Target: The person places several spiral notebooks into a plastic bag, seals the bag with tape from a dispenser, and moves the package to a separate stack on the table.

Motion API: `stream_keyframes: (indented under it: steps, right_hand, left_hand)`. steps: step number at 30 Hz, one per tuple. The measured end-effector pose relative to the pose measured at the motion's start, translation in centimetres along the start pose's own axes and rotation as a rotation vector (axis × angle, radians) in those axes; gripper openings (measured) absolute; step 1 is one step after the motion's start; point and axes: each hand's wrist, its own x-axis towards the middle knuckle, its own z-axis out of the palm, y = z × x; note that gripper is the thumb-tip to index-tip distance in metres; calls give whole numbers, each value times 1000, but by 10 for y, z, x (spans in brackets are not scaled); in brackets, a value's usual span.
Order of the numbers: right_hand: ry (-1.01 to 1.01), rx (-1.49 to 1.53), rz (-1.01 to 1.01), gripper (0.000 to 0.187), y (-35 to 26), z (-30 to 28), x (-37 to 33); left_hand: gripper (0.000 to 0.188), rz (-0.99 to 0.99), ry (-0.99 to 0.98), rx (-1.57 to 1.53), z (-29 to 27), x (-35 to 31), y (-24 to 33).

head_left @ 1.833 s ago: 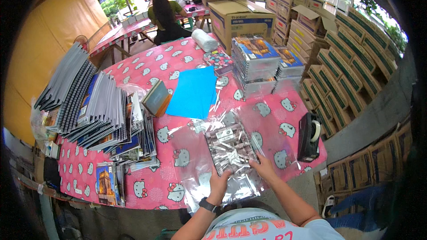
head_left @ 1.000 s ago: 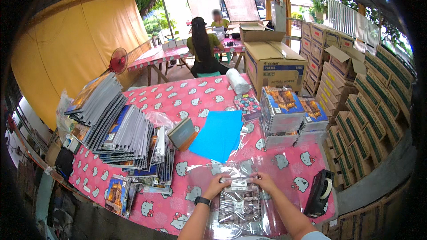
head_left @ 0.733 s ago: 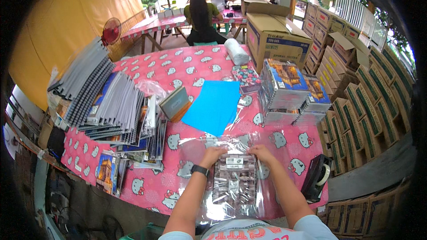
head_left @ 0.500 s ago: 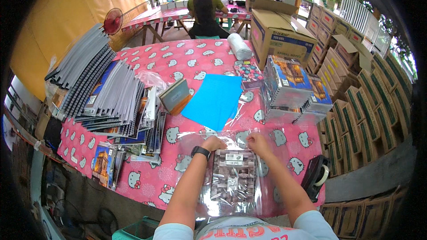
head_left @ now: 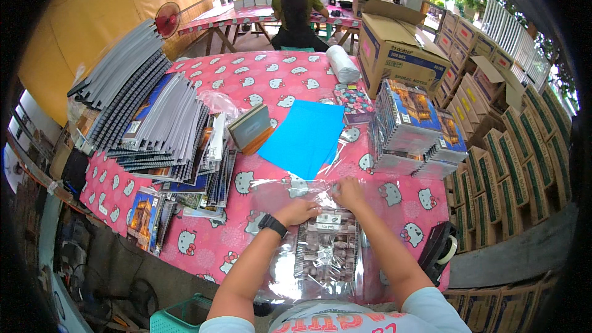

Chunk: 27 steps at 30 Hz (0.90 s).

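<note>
A spiral notebook, or small stack of them (head_left: 327,250), with a dark brown photo-like cover and white label lies face up near the table's front edge. Clear plastic film (head_left: 280,271) lies around and over it, wider than the notebook. My left hand (head_left: 299,211), with a dark watch on its wrist, is at the notebook's far left corner, fingers closed on the film. Just beyond the far edge, my right hand (head_left: 349,193) pinches the film. Fingertips of both hands are partly hidden. Blue sheets (head_left: 302,139) lie beyond my hands.
Spiral notebooks (head_left: 163,117) pile up on the left; wrapped stacks (head_left: 410,120) stand right. A black tape dispenser (head_left: 439,250) sits at the right edge. Behind are an open carton (head_left: 401,52) and a white roll (head_left: 343,65). Two people sit at a far table.
My right hand has moved left and slightly away from me, closer to my left hand. The left hand has come a little nearer, against the notebook's far edge. The view has shifted slightly.
</note>
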Motion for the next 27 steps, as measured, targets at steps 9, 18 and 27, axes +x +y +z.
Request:
stream_keyframes:
  steps: [9,18,27]
  right_hand:
    - [-114,347,-171,15,-4,-12,-24]
    - [-34,238,-277,13,-25,-20,-53]
    - [-94,71,-142,27,-46,-62,-154]
  left_hand:
    - [45,-28,381,211,6,-16,21]
    - [53,-117,468,301,11,-16,19]
    - [46,275,497,589,58,-38,63]
